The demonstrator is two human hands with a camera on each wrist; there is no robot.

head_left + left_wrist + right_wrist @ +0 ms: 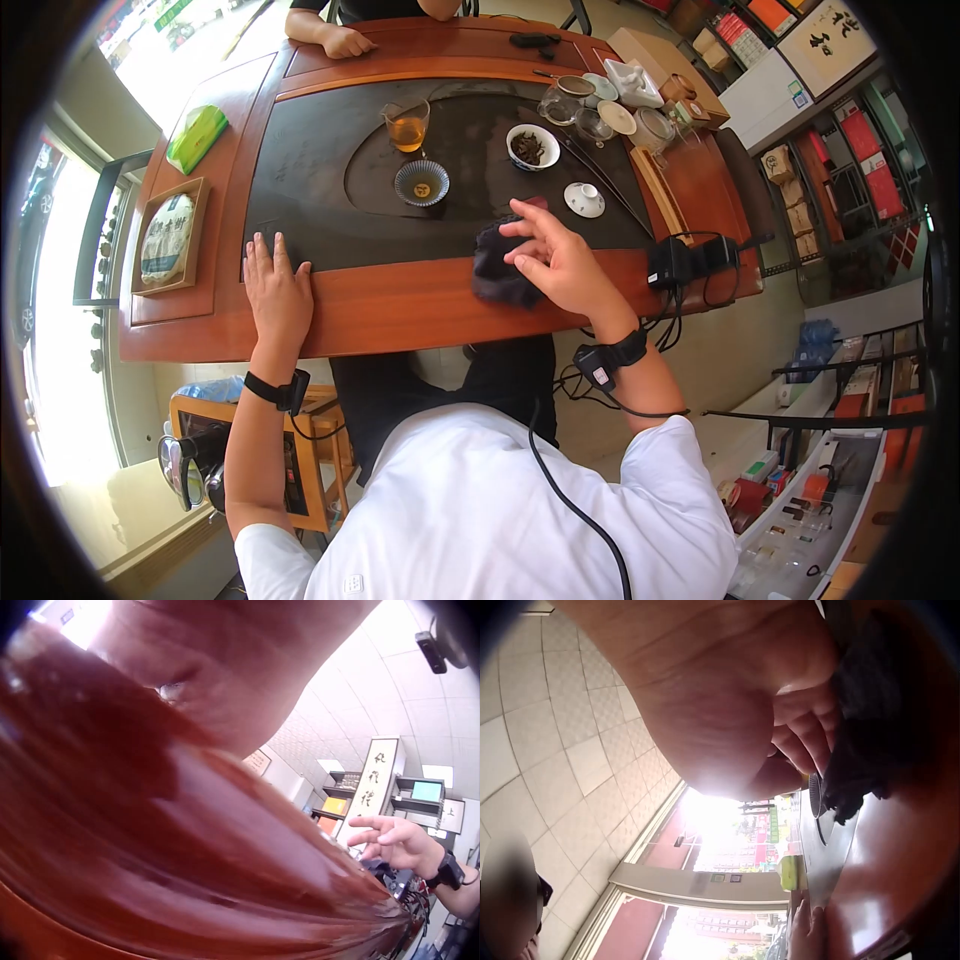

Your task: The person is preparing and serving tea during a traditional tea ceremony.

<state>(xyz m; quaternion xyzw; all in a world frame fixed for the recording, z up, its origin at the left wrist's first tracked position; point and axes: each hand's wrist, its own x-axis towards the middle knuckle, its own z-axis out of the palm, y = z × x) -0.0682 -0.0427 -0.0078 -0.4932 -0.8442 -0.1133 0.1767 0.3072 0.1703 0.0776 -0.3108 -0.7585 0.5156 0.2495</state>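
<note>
The left hand (278, 296) rests flat on the table's front edge, fingers straight and pointing away. Above a dark cloth (497, 268) hovers the right hand (560, 262), fingers spread and slightly bent, holding nothing. The cloth (870, 712) is close beside its fingers in the right wrist view. Beyond the hands are a striped cup (421, 184) with pale liquid, a glass pitcher (406, 128) of amber tea, a white bowl (532, 148) of wet leaves and a white lid (584, 199). The left wrist view shows the right hand (399, 841) raised.
Dark tongs or sticks (605, 185) lie right of the bowl, near several glass vessels (592, 124). Black adapters (690, 262) with cables sit at the right edge. A boxed tea cake (169, 238) and green packet (197, 138) lie at left. Another person's hand (347, 42) rests on the far edge.
</note>
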